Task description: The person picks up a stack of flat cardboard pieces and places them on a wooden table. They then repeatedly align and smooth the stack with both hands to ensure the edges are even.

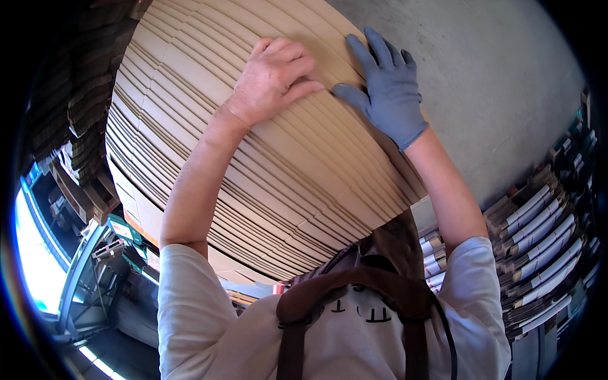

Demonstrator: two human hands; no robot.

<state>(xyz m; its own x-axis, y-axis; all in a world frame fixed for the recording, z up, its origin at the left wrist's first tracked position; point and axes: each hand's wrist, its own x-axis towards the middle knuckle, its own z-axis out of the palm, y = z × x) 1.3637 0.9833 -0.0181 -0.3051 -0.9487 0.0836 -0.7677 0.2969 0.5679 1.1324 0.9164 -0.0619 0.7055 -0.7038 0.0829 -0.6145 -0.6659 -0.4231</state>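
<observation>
No whole word can be read. Dark marks (379,315), like parts of characters, stand on the chest of the pale shirt (358,348) at the lower centre of the frame, just below the brown strap (354,278). Any print on the green-edged panel (124,229), at left, is too small to tell.

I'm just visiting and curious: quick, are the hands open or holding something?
Left hand: curled on the cardboard; whether it grips any can't be told.
Right hand: open and spread, at the cardboard's edge.
</observation>
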